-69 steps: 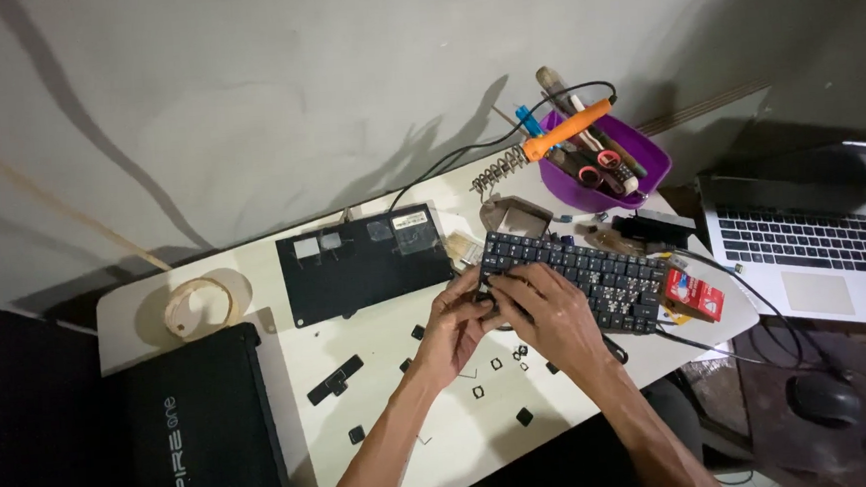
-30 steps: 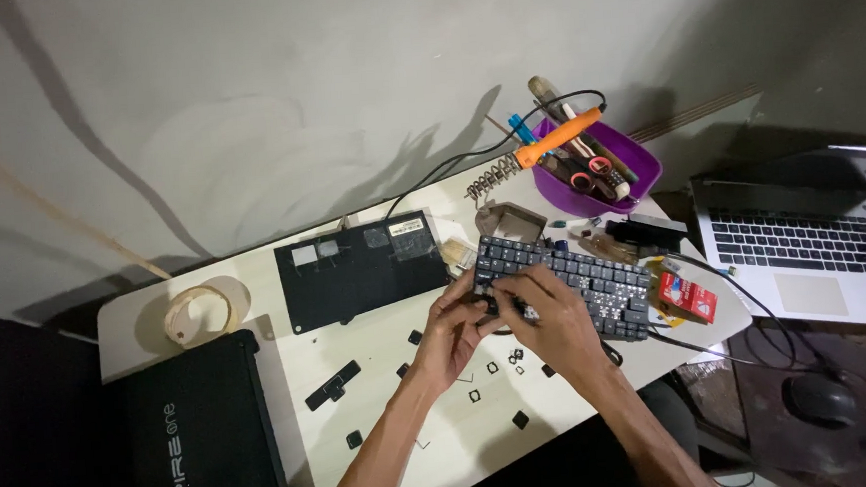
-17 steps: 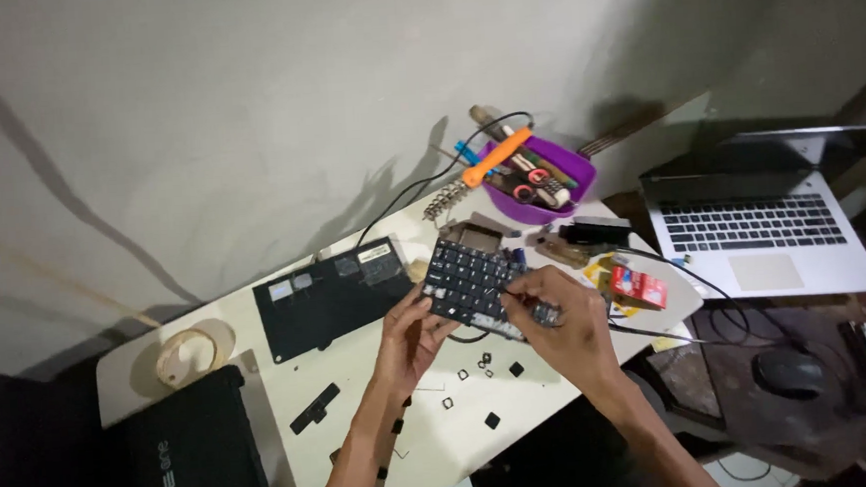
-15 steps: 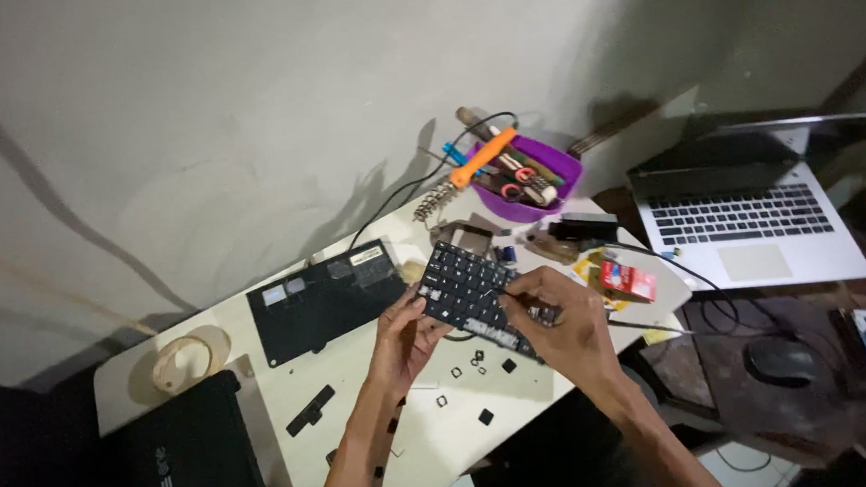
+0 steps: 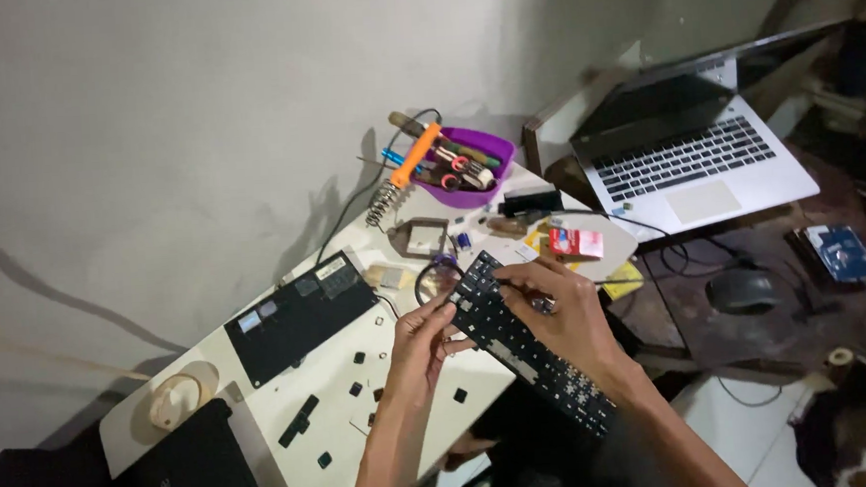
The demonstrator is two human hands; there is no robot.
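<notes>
I hold a black laptop keyboard point(image 5: 530, 353) lifted and tilted over the front edge of a white table point(image 5: 263, 404). My left hand point(image 5: 421, 342) grips its left edge with the fingers curled on the keys. My right hand point(image 5: 560, 308) lies over the keyboard's upper part, fingers pressed on the keys. Several loose black keycaps point(image 5: 358, 358) are scattered on the table just left of my left hand.
A black laptop base panel point(image 5: 297, 317) lies at the table's back. A purple bowl point(image 5: 493, 155) holds tools, with an orange-handled soldering iron point(image 5: 413, 159) beside it. An open silver laptop point(image 5: 692, 142) is on the right, a mouse point(image 5: 741, 290) below it. A black laptop lid point(image 5: 202, 478) sits at left.
The keyboard has been lifted off the table and turned so it slopes toward me. The view has swung right, showing more of the silver laptop and floor.
</notes>
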